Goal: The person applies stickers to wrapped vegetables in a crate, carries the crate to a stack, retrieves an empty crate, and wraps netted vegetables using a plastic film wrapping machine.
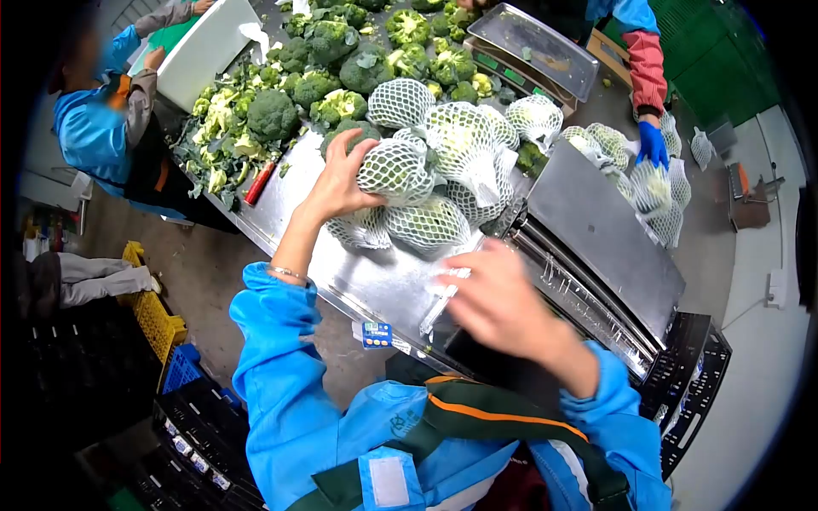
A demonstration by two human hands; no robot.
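One net-sleeved broccoli head (394,169) is in our left hand (348,180), to the left of the steel plate (601,230); our thumb and fingers are spread around its near side, probably to steady it without crushing it through the soft sleeve. We cannot tell whether it is lifted or resting on the other netted heads (426,223), which are bunched left of the plate, seemingly so that they stay within easy reach. Our right hand (498,294), left of the plate and on our side of it, is blurred; its fingers look bent close to a small white scrap (456,274), yet we cannot tell whether they pinch it. Nearer to us than the plate, and left of it, we see a blue card (376,335). Well left of the plate and beyond it, bare broccoli (273,115) is heaped, apparently set mostly to one side to leave working room, with a red-handled tool (259,184) on the same side, perhaps laid there for cutting. Just past the plate's right edge, a co-worker's blue-gloved hand (653,143) reaches down onto another netted piece (652,186), its fingers pointing downward.
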